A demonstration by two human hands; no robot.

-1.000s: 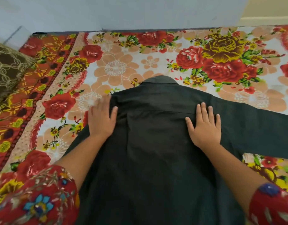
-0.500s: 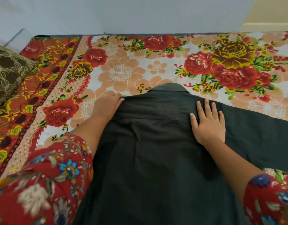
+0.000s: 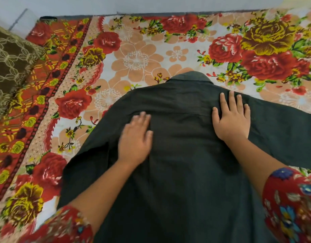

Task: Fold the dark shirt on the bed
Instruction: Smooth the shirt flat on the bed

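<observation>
Centrally: dark shirt [image 3: 182, 172], back up, collar toward 12 o'clock, on floral bedsheet [image 3: 142, 57]. Left hand [image 3: 136, 139] (blurred) flat at 9 o'clock, grasping nothing; right hand [image 3: 231, 120] flat, fingers spread, at 2 o'clock. Brown pillow [image 3: 9, 67] at 10 o'clock.

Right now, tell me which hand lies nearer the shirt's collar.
The right hand: its fingertips reach the shoulder seam just beside the collar of the dark shirt. The left hand rests lower, on the back.
</observation>
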